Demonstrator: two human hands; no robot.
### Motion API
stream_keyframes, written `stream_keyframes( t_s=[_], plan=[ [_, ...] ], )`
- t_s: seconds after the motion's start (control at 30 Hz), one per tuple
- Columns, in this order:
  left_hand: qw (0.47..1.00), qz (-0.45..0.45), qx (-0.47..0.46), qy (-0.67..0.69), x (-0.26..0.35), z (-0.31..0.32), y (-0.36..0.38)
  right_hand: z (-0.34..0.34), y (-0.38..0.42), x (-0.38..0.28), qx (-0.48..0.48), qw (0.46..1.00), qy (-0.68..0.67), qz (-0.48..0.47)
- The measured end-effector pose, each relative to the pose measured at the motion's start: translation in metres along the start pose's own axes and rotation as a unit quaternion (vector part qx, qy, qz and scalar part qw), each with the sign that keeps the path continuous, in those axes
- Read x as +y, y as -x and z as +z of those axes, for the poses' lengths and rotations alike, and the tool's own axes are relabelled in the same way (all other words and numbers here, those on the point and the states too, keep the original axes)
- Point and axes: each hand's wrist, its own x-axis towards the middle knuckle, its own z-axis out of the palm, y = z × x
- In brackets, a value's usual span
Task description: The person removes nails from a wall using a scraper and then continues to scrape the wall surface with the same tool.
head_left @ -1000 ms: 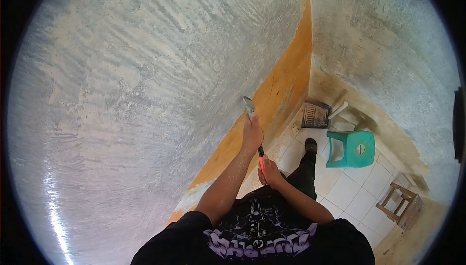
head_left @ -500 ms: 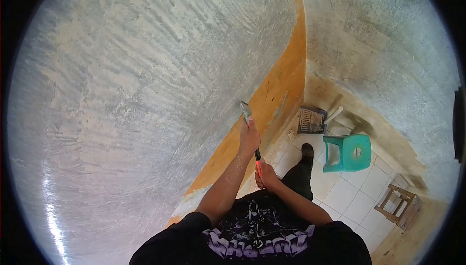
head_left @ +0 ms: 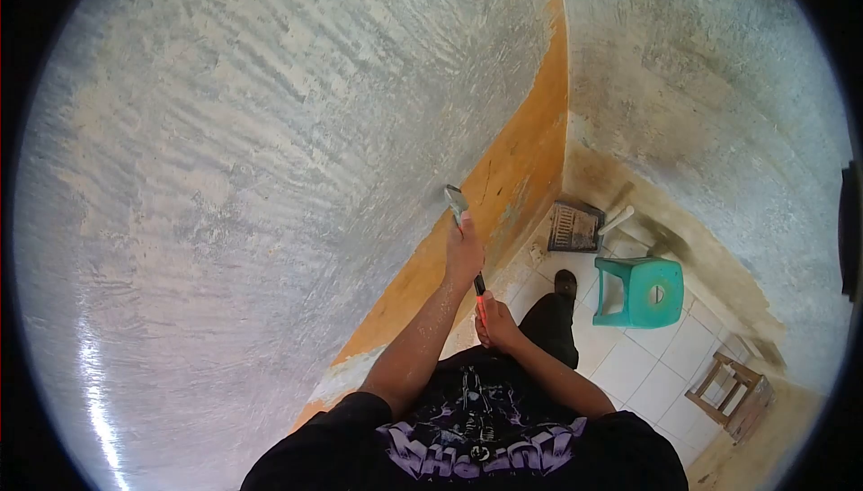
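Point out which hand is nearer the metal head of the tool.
The left hand: it grips the tool just below its metal head, while the right hand holds the handle farther down, close to the black shirt.

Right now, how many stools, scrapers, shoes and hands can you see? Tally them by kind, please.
Stools: 2, a green stool and a wooden stool
Scraper: 1
Dark shoe: 1
Hands: 2, left hand and right hand
Total: 6

Rough matt wall (head_left: 297, 140), smooth plastic stool (head_left: 656, 293), worn wooden frame (head_left: 733, 394), glossy tiles (head_left: 627, 370)
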Motion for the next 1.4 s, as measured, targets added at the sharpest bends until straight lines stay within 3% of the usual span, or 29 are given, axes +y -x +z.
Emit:
stream_keyframes(
  t_s=[0.23,0.37,0.47,0.6,0.73,1.03,1.17,1.4],
  plan=[
    [0.999,-0.039,-0.008,0.007,0.040,0.030,-0.009,-0.018,-0.005,-0.035,0.021,1.000,0.012,0.001],
    [0.999,0.002,-0.046,-0.016,0.059,0.056,-0.051,-0.028,-0.024,-0.075,0.033,0.994,0.041,-0.092],
    [0.996,0.060,-0.047,-0.037,0.064,0.088,-0.105,-0.034,-0.037,-0.123,0.057,0.993,-0.019,-0.097],
    [0.996,0.055,-0.061,-0.023,0.076,0.095,-0.112,-0.039,-0.042,-0.137,0.050,0.994,-0.021,-0.093],
    [0.995,-0.028,-0.092,0.037,0.096,0.078,-0.071,-0.039,-0.035,-0.113,0.028,0.997,-0.029,-0.072],
    [0.975,-0.095,-0.104,0.174,0.038,-0.003,0.011,-0.017,0.040,-0.038,0.017,0.998,0.012,-0.059],
    [0.971,-0.098,-0.103,0.191,0.011,-0.027,0.033,0.001,0.048,-0.005,0.007,0.999,-0.015,-0.044],
    [0.983,-0.081,-0.095,0.133,0.023,-0.023,0.029,0.015,0.032,0.013,0.040,0.996,-0.038,-0.076]
  ],
)
